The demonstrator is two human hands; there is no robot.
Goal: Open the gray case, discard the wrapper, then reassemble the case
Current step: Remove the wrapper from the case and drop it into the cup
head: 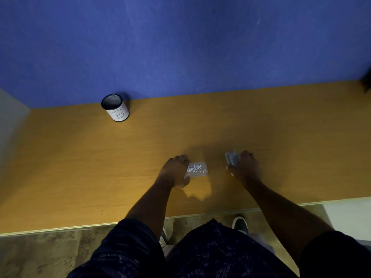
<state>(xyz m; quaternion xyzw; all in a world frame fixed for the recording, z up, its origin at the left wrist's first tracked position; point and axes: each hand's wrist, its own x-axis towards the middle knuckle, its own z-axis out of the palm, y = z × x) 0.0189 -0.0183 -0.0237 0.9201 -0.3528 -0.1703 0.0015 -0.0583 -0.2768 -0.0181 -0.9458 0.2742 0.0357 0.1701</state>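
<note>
A small gray tray-like case part [197, 169] lies flat on the wooden desk, open side up, with several small white bits inside it. My left hand [176, 171] rests on its left end, fingers curled around the edge. To the right, my right hand [246, 167] grips another gray case part [232, 158], which sticks out past my fingers just above the desk. No wrapper can be made out; it may be hidden under my right hand.
A black mesh cup [115, 107] with a white paper label stands at the back left of the desk [80, 167], against the blue wall. The desk's front edge runs just before my body. A dark object [366, 81] shows at the far right edge.
</note>
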